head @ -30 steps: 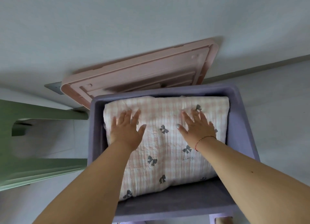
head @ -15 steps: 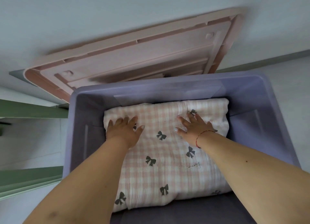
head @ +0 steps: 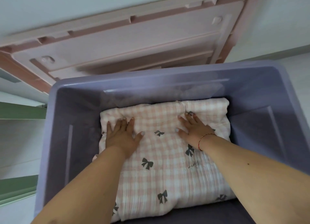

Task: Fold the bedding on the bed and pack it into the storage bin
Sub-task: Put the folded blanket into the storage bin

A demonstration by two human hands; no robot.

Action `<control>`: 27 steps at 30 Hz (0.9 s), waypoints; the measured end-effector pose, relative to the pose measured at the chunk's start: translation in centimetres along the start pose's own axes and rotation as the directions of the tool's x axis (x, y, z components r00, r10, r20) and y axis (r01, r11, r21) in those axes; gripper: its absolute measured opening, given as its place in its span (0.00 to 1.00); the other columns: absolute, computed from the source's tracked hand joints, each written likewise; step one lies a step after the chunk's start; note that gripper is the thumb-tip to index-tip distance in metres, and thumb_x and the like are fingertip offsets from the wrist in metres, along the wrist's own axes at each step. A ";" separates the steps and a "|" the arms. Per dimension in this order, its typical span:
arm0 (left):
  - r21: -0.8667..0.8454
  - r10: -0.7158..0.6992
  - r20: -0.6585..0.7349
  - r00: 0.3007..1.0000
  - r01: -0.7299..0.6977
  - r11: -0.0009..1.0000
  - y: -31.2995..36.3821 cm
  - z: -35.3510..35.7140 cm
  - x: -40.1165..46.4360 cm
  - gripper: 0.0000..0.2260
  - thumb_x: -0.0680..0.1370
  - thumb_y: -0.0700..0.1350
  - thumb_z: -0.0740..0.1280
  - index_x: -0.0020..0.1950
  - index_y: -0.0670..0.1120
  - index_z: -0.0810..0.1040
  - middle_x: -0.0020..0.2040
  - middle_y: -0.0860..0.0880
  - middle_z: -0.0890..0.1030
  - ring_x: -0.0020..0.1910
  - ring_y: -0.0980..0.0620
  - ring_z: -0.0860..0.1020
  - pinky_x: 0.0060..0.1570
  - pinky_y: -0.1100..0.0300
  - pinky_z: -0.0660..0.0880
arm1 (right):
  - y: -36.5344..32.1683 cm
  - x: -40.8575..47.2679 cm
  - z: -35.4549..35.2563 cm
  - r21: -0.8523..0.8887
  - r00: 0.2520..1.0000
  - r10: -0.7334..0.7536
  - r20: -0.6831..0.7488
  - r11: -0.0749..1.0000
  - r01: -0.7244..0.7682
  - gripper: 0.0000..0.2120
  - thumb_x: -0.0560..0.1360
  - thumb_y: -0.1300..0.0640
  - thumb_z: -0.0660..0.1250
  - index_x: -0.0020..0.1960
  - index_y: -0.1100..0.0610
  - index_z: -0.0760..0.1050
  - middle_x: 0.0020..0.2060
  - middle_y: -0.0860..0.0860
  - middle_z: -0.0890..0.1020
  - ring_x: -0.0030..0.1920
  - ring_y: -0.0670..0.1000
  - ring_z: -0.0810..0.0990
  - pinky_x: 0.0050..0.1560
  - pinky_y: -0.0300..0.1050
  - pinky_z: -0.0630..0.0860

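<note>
A folded pink-and-white checked quilt (head: 167,156) with grey bow prints lies inside the purple storage bin (head: 55,140), on a dark folded layer (head: 201,215) at the bin's near end. My left hand (head: 122,136) presses flat on the quilt's far left part, fingers straight. My right hand (head: 194,129), with a red thread at the wrist, presses flat on the far right part. Both forearms reach down into the bin.
The bin's pink lid (head: 125,44) leans upside down against the white wall behind the bin. Green furniture rails (head: 18,111) stand to the left. Pale floor (head: 298,69) shows to the right of the bin.
The quilt has sunk deeper into the bin under both hands, and the bin walls now rise well above it. The camera has moved closer and lower.
</note>
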State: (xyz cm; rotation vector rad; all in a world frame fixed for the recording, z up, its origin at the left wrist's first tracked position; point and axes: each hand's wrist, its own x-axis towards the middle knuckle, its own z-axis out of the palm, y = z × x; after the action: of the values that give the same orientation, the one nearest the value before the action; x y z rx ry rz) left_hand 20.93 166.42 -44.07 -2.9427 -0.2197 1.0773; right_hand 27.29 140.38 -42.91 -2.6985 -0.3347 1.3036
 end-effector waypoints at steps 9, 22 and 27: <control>-0.111 0.083 -0.226 0.971 -0.110 0.988 0.4 2.5 -6.7 0.42 0.71 0.72 0.31 0.79 0.49 0.40 0.80 0.47 0.43 0.78 0.48 0.38 0.73 0.46 0.31 | -0.5 -5.1 3.3 -0.048 0.996 0.033 -0.077 0.998 -0.037 0.36 0.72 0.27 0.37 0.74 0.40 0.30 0.76 0.46 0.34 0.76 0.52 0.33 0.73 0.65 0.40; 0.033 0.062 -0.259 0.964 -0.055 0.998 -0.1 10.4 -5.1 0.37 0.79 0.67 0.45 0.76 0.41 0.61 0.76 0.37 0.60 0.76 0.38 0.57 0.71 0.36 0.53 | 0.5 -2.0 7.2 -0.028 0.997 0.058 0.057 0.998 -0.057 0.39 0.68 0.24 0.37 0.72 0.38 0.26 0.69 0.44 0.23 0.71 0.54 0.23 0.67 0.74 0.37; 0.012 0.057 -0.257 0.965 -0.055 0.998 -0.1 10.1 -5.3 0.36 0.79 0.67 0.44 0.75 0.41 0.63 0.75 0.37 0.62 0.75 0.39 0.57 0.71 0.37 0.52 | 0.3 -2.1 6.1 -0.012 0.993 0.071 0.098 0.997 -0.071 0.38 0.68 0.25 0.36 0.73 0.37 0.29 0.72 0.44 0.27 0.72 0.53 0.25 0.68 0.73 0.39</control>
State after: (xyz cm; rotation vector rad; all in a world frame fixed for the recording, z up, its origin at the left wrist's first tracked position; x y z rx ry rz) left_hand 10.40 165.37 -48.41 -3.0593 -0.1320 0.6855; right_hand 21.30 139.68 -45.12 -2.6820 -0.2569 1.4612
